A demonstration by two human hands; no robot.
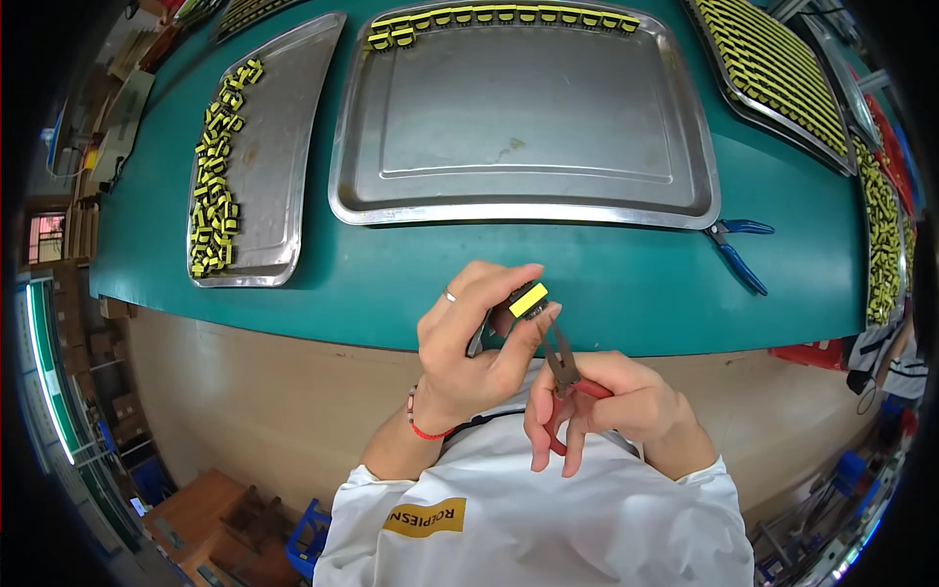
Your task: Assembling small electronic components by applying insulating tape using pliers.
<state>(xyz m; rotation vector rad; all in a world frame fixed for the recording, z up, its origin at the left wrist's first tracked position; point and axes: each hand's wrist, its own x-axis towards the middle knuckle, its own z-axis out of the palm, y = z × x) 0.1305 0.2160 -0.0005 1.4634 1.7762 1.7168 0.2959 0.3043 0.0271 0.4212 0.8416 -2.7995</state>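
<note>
Just past the table's near edge, my left hand (464, 338) pinches a small transformer (529, 300) between thumb and fingers. The part has a black body wrapped in bright yellow tape. Something dark and metallic shows inside the curled fingers of that hand; I cannot make out what it is. My right hand (626, 399) is closed around red-handled long-nose pliers (563, 372). Their narrow jaws point up toward the transformer, close to my left thumb; whether they touch it is unclear.
Ahead lies a big metal tray (528, 210) with transformers (499, 15) lined along its far edge. A narrower tray (279, 166) at left holds a loose pile of them. Blue-handled cutters (740, 256) lie at right, near a packed tray (773, 73) and another heap (883, 245).
</note>
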